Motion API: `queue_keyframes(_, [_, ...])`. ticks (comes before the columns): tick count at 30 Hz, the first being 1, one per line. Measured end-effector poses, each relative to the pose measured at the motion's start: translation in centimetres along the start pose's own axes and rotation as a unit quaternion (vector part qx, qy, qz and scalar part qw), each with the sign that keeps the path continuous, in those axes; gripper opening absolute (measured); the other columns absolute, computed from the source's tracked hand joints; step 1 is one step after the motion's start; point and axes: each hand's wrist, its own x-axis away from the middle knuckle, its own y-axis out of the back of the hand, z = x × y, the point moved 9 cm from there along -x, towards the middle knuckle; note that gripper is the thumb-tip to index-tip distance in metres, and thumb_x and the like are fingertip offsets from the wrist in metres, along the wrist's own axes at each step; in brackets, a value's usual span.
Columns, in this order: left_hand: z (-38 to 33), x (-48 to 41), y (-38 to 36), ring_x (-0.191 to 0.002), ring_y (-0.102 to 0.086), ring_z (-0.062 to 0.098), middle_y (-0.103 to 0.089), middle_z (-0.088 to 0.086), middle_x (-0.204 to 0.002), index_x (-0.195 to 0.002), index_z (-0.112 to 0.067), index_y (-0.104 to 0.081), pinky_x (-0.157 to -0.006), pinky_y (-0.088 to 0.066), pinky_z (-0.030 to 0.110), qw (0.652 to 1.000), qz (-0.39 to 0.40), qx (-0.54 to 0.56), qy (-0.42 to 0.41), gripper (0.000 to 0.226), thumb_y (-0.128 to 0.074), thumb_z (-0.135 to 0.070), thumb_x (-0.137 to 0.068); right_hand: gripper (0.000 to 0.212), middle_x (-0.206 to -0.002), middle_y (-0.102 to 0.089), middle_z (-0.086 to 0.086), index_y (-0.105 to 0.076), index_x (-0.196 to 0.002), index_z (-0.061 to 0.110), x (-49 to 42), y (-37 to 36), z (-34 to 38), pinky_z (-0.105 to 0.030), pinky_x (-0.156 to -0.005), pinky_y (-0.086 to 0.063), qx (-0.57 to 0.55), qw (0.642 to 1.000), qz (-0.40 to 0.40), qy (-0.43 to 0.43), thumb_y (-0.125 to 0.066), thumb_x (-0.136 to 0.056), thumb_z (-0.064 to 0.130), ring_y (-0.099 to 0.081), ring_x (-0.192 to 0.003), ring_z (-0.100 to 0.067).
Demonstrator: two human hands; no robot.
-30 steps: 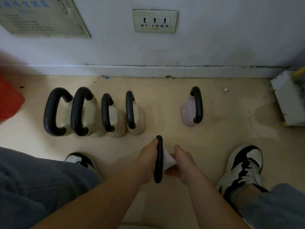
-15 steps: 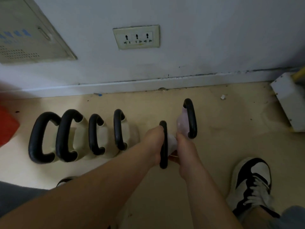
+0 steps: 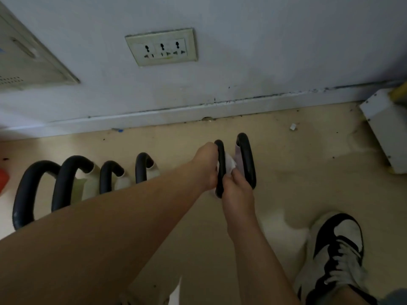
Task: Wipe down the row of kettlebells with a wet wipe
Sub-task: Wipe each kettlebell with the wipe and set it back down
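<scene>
My left hand (image 3: 206, 165) grips the black handle of a small kettlebell (image 3: 220, 167), whose body is hidden behind the hand. My right hand (image 3: 236, 190) pinches a white wet wipe (image 3: 230, 165) against the right side of that handle. Just to the right stands a pale pink kettlebell (image 3: 247, 159) with a black handle, almost touching the held one. To the left, several cream kettlebells (image 3: 72, 181) with black handles stand in a row on the floor, partly hidden by my left forearm.
The wall and its skirting board (image 3: 154, 117) run close behind the row. A white metal box (image 3: 387, 128) stands at the far right. My black-and-white sneaker (image 3: 337, 249) is at the lower right. Something red (image 3: 2, 178) shows at the left edge.
Both hands have carried the small kettlebell away from me, toward the wall, until it sits beside the pink kettlebell. The wipe stays pinched against its handle.
</scene>
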Motion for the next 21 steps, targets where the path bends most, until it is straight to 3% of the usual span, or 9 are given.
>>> queue_keyframes(5, [-0.1, 1.1, 0.4, -0.070, -0.051, 0.025, -0.056, 0.012, -0.074, -0.075, -0.007, -0.054, -0.094, -0.044, 0.033, 1.000, 0.021, -0.017, 0.004, 0.037, -0.038, -0.022, -0.104, 0.042, -0.144, -0.057, 0.005, -0.052, -0.147, 0.028, -0.2, 0.3, 0.7, -0.040, -0.113, -0.044, 0.019, 1.000, -0.006, 0.016, -0.043, -0.105, 0.028, -0.054, -0.130, -0.014])
queue_keyframes(7, [-0.3, 2.0, 0.4, -0.069, -0.050, 0.023, -0.053, 0.010, -0.074, -0.076, -0.009, -0.052, -0.092, -0.044, 0.032, 1.000, 0.027, -0.013, 0.002, 0.035, -0.037, -0.022, -0.105, 0.037, -0.130, -0.066, 0.004, -0.061, -0.138, 0.026, -0.1, 0.3, 0.9, -0.037, -0.107, -0.048, 0.031, 0.999, -0.008, 0.025, -0.043, -0.106, 0.027, -0.061, -0.119, -0.013])
queue_keyframes(9, [-0.4, 1.9, 0.7, -0.066, -0.051, 0.022, -0.052, 0.009, -0.077, -0.078, -0.012, -0.049, -0.079, -0.048, 0.032, 1.000, 0.023, 0.003, -0.015, 0.028, -0.039, -0.020, -0.102, 0.033, -0.115, -0.070, 0.007, -0.066, -0.131, 0.025, 0.4, 0.4, 1.4, -0.033, -0.099, -0.052, 0.038, 0.998, -0.021, 0.041, -0.043, -0.107, 0.027, -0.065, -0.107, -0.009])
queue_keyframes(11, [-0.6, 2.2, 1.1, -0.070, -0.056, 0.023, -0.057, 0.009, -0.084, -0.083, -0.013, -0.052, -0.081, -0.051, 0.037, 0.999, 0.030, 0.001, -0.031, 0.019, -0.042, -0.017, -0.099, 0.033, -0.120, -0.070, 0.005, -0.067, -0.130, 0.024, 0.9, 0.8, 2.0, -0.033, -0.096, -0.053, 0.067, 0.994, -0.063, 0.058, -0.044, -0.106, 0.026, -0.065, -0.107, -0.014])
queue_keyframes(13, [-0.8, 2.2, 2.5, -0.086, -0.062, 0.027, -0.064, 0.015, -0.103, -0.101, -0.009, -0.060, -0.092, -0.050, 0.043, 0.998, 0.011, -0.028, -0.060, 0.019, -0.044, -0.018, -0.099, 0.032, -0.125, -0.067, 0.004, -0.068, -0.126, 0.024, 1.5, 1.6, 3.0, -0.030, -0.089, -0.052, 0.106, 0.983, -0.125, 0.088, -0.043, -0.104, 0.023, -0.063, -0.108, -0.016])
queue_keyframes(15, [-0.5, 2.5, 4.8, -0.112, -0.061, 0.033, -0.061, 0.017, -0.128, -0.124, -0.007, -0.058, -0.098, -0.048, 0.042, 0.996, -0.008, -0.059, -0.071, 0.036, -0.047, -0.028, -0.098, 0.029, -0.120, -0.064, 0.004, -0.069, -0.118, 0.022, 2.5, 1.4, 4.4, -0.030, -0.080, -0.051, 0.153, 0.964, -0.169, 0.139, -0.045, -0.102, 0.022, -0.062, -0.105, -0.016])
queue_keyframes(16, [0.0, 2.8, 6.0, -0.117, -0.060, 0.035, -0.061, 0.016, -0.129, -0.124, -0.008, -0.058, -0.102, -0.047, 0.045, 0.995, -0.017, -0.066, -0.067, 0.041, -0.049, -0.036, -0.096, 0.027, -0.118, -0.062, 0.004, -0.069, -0.117, 0.021, 3.1, 0.9, 5.0, -0.032, -0.080, -0.052, 0.169, 0.955, -0.178, 0.167, -0.047, -0.101, 0.022, -0.061, -0.103, -0.016])
queue_keyframes(18, [1.0, 3.1, 8.6, -0.107, -0.066, 0.034, -0.068, 0.011, -0.117, -0.110, -0.012, -0.064, -0.098, -0.051, 0.049, 0.996, -0.025, -0.071, -0.057, 0.044, -0.054, -0.047, -0.085, 0.026, -0.120, -0.062, 0.006, -0.069, -0.116, 0.023, 3.8, -0.8, 5.7, -0.036, -0.083, -0.055, 0.184, 0.950, -0.159, 0.195, -0.049, -0.100, 0.025, -0.061, -0.103, -0.015])
queue_keyframes(21, [1.5, 5.2, 12.7, -0.078, -0.071, 0.026, -0.074, 0.010, -0.089, -0.091, -0.012, -0.069, -0.077, -0.060, 0.036, 0.995, -0.035, -0.057, -0.067, 0.023, -0.058, -0.032, -0.092, 0.021, -0.108, -0.068, 0.005, -0.070, -0.106, 0.024, 3.7, -4.4, 4.0, -0.032, -0.083, -0.053, 0.148, 0.978, -0.068, 0.132, -0.051, -0.098, 0.024, -0.063, -0.097, -0.016])
